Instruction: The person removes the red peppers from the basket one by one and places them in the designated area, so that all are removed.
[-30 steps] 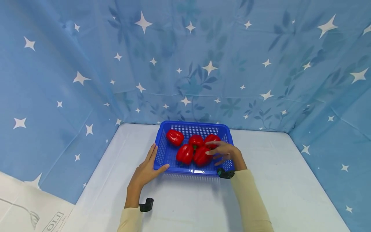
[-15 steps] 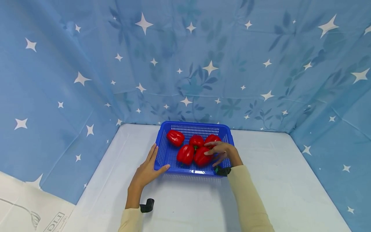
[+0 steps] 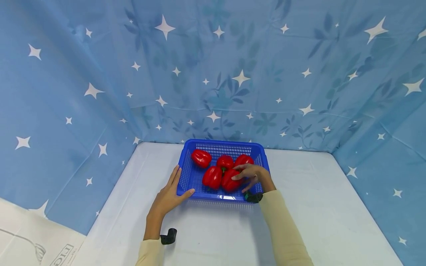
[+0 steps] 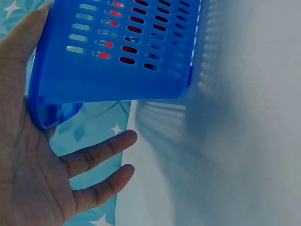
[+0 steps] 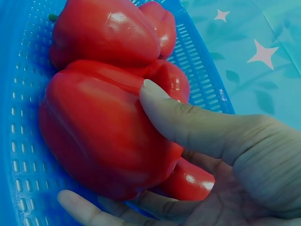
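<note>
Several red bell peppers lie in a blue plastic basket (image 3: 256, 147). My right hand (image 3: 251, 175) reaches in over the basket's right side. Its spread digits are around the near-right pepper (image 5: 108, 136), one tip on the pepper's surface and the lower fingers extended along its underside. Beside that pepper lie another near pepper (image 3: 212, 177), a middle one (image 3: 225, 162) and one at the right back (image 3: 244, 159). A further pepper (image 3: 201, 158) lies apart at the back left. My left hand (image 3: 168, 194) rests against the basket's near-left corner, fingers straight along the side, thumb at the front rim.
The basket stands near the back of a white table (image 3: 213, 232). Blue curtains (image 3: 213, 74) with white stars enclose the back and sides. A pale printed cloth (image 3: 40, 236) shows at the lower left. Each wrist wears a small black camera mount (image 3: 168, 236).
My right hand has moved a little to the left and closer around the near-right bell pepper, which has shifted very slightly left. The left hand and basket have stayed put.
</note>
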`<state>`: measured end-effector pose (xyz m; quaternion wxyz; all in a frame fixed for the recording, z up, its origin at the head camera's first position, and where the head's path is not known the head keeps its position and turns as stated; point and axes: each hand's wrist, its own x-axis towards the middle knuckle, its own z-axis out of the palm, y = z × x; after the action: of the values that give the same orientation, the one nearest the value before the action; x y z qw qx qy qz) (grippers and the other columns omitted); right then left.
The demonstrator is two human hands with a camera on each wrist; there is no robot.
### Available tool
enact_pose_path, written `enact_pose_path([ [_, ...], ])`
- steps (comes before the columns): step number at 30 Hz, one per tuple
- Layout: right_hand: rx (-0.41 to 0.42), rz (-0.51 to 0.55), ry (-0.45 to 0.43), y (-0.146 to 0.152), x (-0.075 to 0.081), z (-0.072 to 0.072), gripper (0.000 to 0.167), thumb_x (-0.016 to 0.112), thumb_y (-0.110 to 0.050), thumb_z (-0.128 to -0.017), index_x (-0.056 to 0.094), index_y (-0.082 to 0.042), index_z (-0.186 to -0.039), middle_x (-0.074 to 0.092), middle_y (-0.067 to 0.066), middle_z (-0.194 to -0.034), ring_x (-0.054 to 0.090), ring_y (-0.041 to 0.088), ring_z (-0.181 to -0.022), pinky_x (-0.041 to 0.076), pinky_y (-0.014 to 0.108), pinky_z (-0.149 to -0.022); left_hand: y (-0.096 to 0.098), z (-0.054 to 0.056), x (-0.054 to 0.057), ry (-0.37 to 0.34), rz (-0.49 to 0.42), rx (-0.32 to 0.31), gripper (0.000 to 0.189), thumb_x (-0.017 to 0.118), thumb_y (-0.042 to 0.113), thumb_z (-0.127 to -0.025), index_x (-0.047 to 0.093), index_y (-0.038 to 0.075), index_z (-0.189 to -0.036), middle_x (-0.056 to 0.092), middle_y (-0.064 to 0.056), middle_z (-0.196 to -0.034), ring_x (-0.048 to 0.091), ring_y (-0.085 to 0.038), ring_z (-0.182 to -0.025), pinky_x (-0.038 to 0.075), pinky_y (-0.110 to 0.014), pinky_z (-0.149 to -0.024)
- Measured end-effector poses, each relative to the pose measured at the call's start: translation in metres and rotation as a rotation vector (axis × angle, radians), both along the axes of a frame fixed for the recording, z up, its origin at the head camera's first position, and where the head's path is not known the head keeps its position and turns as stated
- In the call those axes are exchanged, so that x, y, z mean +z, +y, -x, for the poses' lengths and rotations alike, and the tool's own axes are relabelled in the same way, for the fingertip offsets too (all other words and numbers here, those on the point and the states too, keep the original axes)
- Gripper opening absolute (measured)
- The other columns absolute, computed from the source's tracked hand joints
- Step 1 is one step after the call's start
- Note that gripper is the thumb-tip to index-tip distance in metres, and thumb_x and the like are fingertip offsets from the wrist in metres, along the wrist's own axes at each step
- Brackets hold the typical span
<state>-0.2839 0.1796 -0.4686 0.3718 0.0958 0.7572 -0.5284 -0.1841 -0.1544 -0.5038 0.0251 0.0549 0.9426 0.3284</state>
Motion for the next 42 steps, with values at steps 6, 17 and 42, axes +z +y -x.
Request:
enact_pose_path([
  [6, 0.015, 0.001, 0.025, 0.001, 0.0, 0.001, 0.071, 0.075, -0.014, -0.085, 0.041, -0.009, -0.147, 0.036, 0.025, -0.146, 0.048, 0.047, -0.126, 0.058, 0.052, -0.083, 0.001, 0.0, 0.001, 0.001, 0.002, -0.001, 0.107, 0.053, 0.079, -0.078, 0.001, 0.029, -0.158, 0.0, 0.003, -0.167, 0.03, -0.045, -0.144, 0.039, -0.07, -0.099],
  [17, 0.064, -0.042, 0.1, 0.007, 0.0, -0.002, 0.075, 0.08, -0.016, -0.08, 0.041, -0.002, -0.143, 0.041, 0.024, -0.142, 0.045, 0.046, -0.129, 0.059, 0.05, -0.083, 0.002, 0.0, 0.004, -0.014, -0.004, 0.003, 0.108, 0.053, 0.08, -0.078, 0.0, 0.031, -0.158, -0.002, 0.007, -0.166, 0.031, -0.045, -0.144, 0.039, -0.069, -0.101],
  [42, 0.117, -0.135, 0.196, 0.012, 0.002, -0.013, 0.076, 0.084, -0.024, -0.074, 0.041, 0.002, -0.132, 0.047, 0.024, -0.135, 0.05, 0.043, -0.125, 0.056, 0.052, -0.09, 0.002, -0.002, 0.0, -0.011, 0.003, 0.015, 0.106, 0.053, 0.08, -0.078, 0.001, 0.032, -0.158, 0.002, 0.003, -0.167, 0.032, -0.044, -0.143, 0.042, -0.068, -0.099],
])
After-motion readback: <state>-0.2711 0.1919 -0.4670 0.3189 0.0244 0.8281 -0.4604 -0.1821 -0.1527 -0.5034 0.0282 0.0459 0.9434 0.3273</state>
